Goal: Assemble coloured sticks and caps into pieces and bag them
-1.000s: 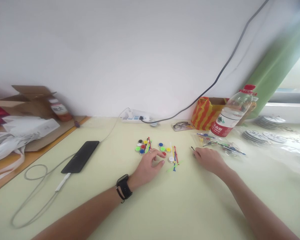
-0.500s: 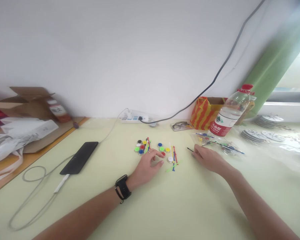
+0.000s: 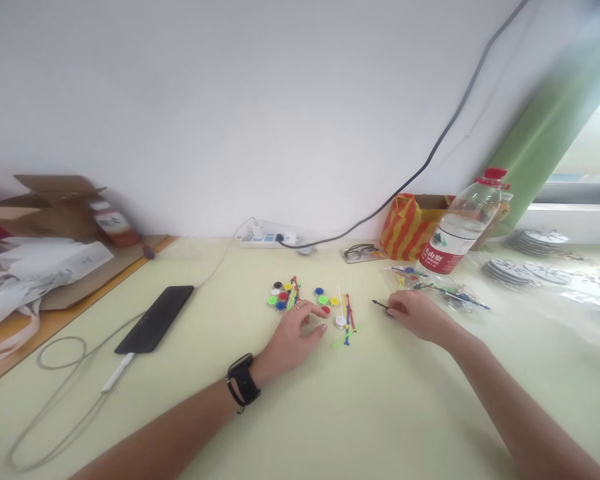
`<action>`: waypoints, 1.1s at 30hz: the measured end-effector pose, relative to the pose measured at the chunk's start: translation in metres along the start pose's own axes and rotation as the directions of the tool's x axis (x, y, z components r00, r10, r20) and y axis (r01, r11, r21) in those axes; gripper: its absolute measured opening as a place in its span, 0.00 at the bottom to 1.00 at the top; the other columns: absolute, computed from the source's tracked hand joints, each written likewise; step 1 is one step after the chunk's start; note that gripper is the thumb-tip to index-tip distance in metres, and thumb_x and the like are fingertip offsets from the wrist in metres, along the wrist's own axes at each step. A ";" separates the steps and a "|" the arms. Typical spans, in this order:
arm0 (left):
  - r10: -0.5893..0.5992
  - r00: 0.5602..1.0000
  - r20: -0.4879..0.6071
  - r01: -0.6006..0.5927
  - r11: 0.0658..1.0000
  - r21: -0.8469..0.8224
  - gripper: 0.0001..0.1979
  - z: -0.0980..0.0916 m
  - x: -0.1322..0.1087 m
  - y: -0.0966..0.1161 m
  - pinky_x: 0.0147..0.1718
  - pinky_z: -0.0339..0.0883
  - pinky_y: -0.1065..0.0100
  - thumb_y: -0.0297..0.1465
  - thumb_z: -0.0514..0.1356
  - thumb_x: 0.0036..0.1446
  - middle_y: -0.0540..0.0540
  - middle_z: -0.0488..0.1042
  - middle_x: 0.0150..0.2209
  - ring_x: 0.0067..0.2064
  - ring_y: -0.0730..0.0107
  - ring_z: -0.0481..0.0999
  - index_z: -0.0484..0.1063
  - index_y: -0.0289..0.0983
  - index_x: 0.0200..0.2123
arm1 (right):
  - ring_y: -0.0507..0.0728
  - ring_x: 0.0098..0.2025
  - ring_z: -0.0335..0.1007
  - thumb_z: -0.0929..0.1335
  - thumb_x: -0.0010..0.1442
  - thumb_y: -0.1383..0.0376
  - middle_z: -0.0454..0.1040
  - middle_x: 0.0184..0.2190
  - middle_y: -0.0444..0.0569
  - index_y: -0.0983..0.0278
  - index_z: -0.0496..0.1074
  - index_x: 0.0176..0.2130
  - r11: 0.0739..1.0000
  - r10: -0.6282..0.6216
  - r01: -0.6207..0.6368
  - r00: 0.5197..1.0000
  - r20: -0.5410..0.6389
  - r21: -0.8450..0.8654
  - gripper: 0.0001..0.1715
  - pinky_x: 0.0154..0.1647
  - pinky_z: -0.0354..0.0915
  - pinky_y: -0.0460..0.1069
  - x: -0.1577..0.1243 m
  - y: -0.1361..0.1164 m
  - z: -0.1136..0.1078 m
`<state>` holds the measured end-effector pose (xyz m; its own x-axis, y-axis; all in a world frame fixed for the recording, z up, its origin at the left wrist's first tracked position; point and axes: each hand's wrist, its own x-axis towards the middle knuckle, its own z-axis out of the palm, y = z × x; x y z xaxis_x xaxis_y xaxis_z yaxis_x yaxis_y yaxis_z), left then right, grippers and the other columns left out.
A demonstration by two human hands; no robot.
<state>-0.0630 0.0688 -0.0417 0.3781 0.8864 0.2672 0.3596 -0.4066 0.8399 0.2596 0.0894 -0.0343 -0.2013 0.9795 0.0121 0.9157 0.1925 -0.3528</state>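
Note:
My left hand (image 3: 295,333), with a black watch on the wrist, rests low over the table, thumb and forefinger apart. Its forefinger reaches a red disc (image 3: 326,311). Beside that lie a green disc (image 3: 323,301), a yellow disc (image 3: 335,302), a blue disc (image 3: 320,291) and a white disc (image 3: 340,322). A red arrow-tipped strip (image 3: 351,312) lies with other coloured strips to their right. Another cluster of discs (image 3: 283,296) and strips is partly hidden behind the left hand. My right hand (image 3: 410,312) is closed on a black arrow-tipped strip (image 3: 380,304), whose point faces left.
A clear bag of coloured parts (image 3: 455,297) lies beyond the right hand, near a large water bottle (image 3: 447,243) and stacked white discs (image 3: 510,272). A phone (image 3: 155,319) on a cable lies left. A power strip (image 3: 265,240) sits by the wall.
My right hand has shifted slightly downward, and the black strip in it has turned a little and moved slightly left. My left hand stays by the red disc. The view has shifted slightly.

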 end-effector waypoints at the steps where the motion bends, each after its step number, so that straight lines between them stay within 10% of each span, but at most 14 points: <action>1: 0.000 1.000 0.004 0.000 1.000 -0.003 0.07 0.000 0.000 0.000 0.45 0.67 0.59 0.30 0.63 0.61 0.44 0.77 0.49 0.45 0.58 0.73 0.77 0.41 0.43 | 0.59 0.32 0.71 0.65 0.60 0.67 0.77 0.30 0.50 0.61 0.70 0.29 1.000 -0.002 0.002 1.000 -0.001 -0.001 0.08 0.32 0.60 0.51 0.000 -0.001 0.000; 15: 0.086 0.992 0.094 -0.092 0.994 0.063 0.15 0.001 -0.004 -0.002 0.64 0.57 0.52 0.27 0.62 0.62 0.43 0.69 0.58 0.62 0.54 0.67 0.75 0.45 0.52 | 0.62 0.45 0.73 0.62 0.63 0.70 0.77 0.41 0.53 0.61 0.74 0.39 0.989 -0.141 0.142 0.990 -0.022 0.052 0.13 0.45 0.66 0.55 -0.007 -0.007 0.000; 21: 0.063 0.988 0.143 -0.084 0.986 0.146 0.11 0.000 -0.007 0.003 0.57 0.64 0.54 0.37 0.69 0.58 0.43 0.74 0.50 0.56 0.52 0.71 0.78 0.43 0.43 | 0.65 0.50 0.72 0.64 0.66 0.66 0.77 0.47 0.54 0.60 0.74 0.46 0.978 -0.198 0.206 0.959 -0.203 0.018 0.11 0.51 0.67 0.59 -0.011 -0.025 0.003; 26: 0.109 0.970 0.215 -0.148 0.974 0.173 0.01 0.001 -0.007 0.002 0.53 0.65 0.58 0.31 0.66 0.61 0.48 0.78 0.44 0.54 0.55 0.72 0.77 0.43 0.36 | 0.62 0.47 0.72 0.67 0.66 0.64 0.77 0.42 0.52 0.59 0.75 0.44 0.897 -0.423 0.431 0.901 -0.095 0.095 0.08 0.46 0.69 0.57 -0.018 -0.053 0.010; 33: 0.060 0.996 0.061 -0.072 0.976 0.206 0.05 0.002 -0.005 0.002 0.46 0.67 0.59 0.31 0.58 0.68 0.47 0.77 0.42 0.42 0.61 0.75 0.74 0.41 0.39 | 0.60 0.42 0.73 0.62 0.70 0.66 0.77 0.39 0.50 0.59 0.73 0.38 0.903 -0.399 0.413 0.908 -0.126 0.122 0.11 0.41 0.67 0.53 -0.020 -0.067 0.015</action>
<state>-0.0629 0.0629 -0.0426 0.4505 0.8450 0.2881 0.4995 -0.5060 0.7031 0.1975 0.0559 -0.0248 -0.5040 0.8206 0.2697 0.7009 0.5709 -0.4275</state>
